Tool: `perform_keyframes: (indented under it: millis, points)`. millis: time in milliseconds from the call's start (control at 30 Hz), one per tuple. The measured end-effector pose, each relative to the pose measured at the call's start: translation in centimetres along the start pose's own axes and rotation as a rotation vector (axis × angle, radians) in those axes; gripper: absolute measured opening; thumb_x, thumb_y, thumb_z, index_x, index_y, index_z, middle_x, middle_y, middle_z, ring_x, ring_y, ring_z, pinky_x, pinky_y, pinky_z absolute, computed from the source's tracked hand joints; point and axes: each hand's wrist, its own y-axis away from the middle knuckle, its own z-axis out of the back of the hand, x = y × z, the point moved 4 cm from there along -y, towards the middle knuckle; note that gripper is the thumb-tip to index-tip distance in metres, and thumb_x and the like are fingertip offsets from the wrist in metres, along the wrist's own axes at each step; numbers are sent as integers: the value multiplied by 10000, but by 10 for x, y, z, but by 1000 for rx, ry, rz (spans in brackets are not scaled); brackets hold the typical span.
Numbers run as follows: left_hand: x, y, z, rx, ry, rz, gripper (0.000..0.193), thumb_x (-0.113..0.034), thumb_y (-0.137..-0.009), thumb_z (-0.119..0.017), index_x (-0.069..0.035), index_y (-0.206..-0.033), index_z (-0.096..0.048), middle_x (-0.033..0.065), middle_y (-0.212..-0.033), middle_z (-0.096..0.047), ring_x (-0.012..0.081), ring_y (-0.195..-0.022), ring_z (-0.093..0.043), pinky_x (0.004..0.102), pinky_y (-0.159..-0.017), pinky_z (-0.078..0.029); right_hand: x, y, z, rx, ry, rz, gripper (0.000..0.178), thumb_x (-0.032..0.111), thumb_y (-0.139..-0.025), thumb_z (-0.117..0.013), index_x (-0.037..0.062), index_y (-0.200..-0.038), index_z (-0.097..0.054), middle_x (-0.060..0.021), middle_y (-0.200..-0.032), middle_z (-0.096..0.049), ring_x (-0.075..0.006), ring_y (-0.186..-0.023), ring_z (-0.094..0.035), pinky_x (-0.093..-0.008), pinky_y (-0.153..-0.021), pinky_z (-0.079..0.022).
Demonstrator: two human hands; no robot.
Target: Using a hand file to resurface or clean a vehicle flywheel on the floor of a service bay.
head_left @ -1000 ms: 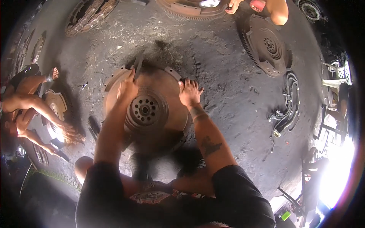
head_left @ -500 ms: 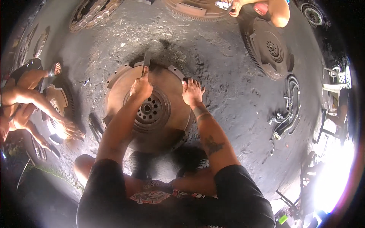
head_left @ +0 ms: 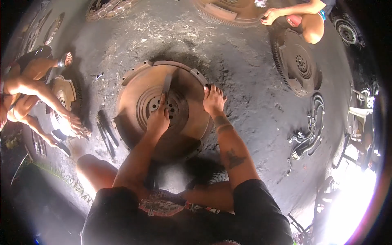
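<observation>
A large round flywheel (head_left: 132,96), rust-brown with raised blocks on its rim and a ring of holes around its hub, lies flat on the floor before me. My left hand (head_left: 158,119) is closed on the lower end of a flat grey bar like a file (head_left: 167,83), index finger stretched along it. The bar is over the flywheel's face, above the hub, pointing away from me. At the right edge, my right hand (head_left: 214,100) grips the flywheel's rim beside a raised block, its fingers bent over the edge.
Another flywheel (head_left: 300,61) lies at the far right, above a bundle of dark hoses or cables (head_left: 314,126). At left, a co-worker's hands (head_left: 73,122) work over a smaller flywheel (head_left: 75,92). Dark bars (head_left: 107,132) lie between us. Another person's hand (head_left: 269,16) touches a flywheel (head_left: 220,14) at the top.
My left hand has drawn the bar back toward me, from the flywheel's far rim to near its hub. My right hand stays on the rim. The whole view has shifted slightly.
</observation>
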Motion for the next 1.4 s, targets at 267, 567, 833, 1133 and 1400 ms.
perform_keyframes:
  millis: [267,567,833,1133,1400]
  points:
    - [5,-42,3,-213,10,-150,693,-202,-951,-500,-225,-1561,-171,264,-872,-664,436,-821,-656,539,-743,-532,-1,2,-8,-45,52,3,538,476,-1040,-308,55,-1319,-494,-158,-1359,-528,-360,-1337,-424,-729,-1082,-202]
    - [50,13,-16,-105,-72,-83,684,-183,-956,-520,-250,-1555,-196,253,-796,-656,451,-725,-636,557,-684,-494,10,3,-8,-20,36,-10,529,472,-1042,-299,56,-1291,-510,-172,-1327,-541,-364,-1329,-432,-739,-1077,-202]
    - [28,-17,-16,-270,16,-107,598,-184,-960,-531,-200,-1523,-332,204,-757,-656,409,-631,-619,486,-571,-478,5,1,-7,-115,35,7,541,479,-1034,-328,35,-1282,-513,-165,-1323,-547,-372,-1329,-428,-740,-1076,-210]
    - [21,-32,-7,-249,138,-206,581,-185,-987,-474,-210,-1540,-295,297,-1010,-650,432,-876,-666,510,-784,-511,3,0,-7,-66,109,-18,515,487,-1031,-335,69,-1281,-503,-193,-1279,-567,-385,-1293,-472,-729,-1077,-217]
    - [36,-43,-3,-446,-23,-255,539,-310,-997,-437,-256,-1520,-315,251,-931,-690,462,-859,-660,559,-799,-529,9,2,-7,9,55,-30,566,498,-1034,-304,45,-1324,-479,-197,-1330,-546,-390,-1300,-467,-725,-1087,-198]
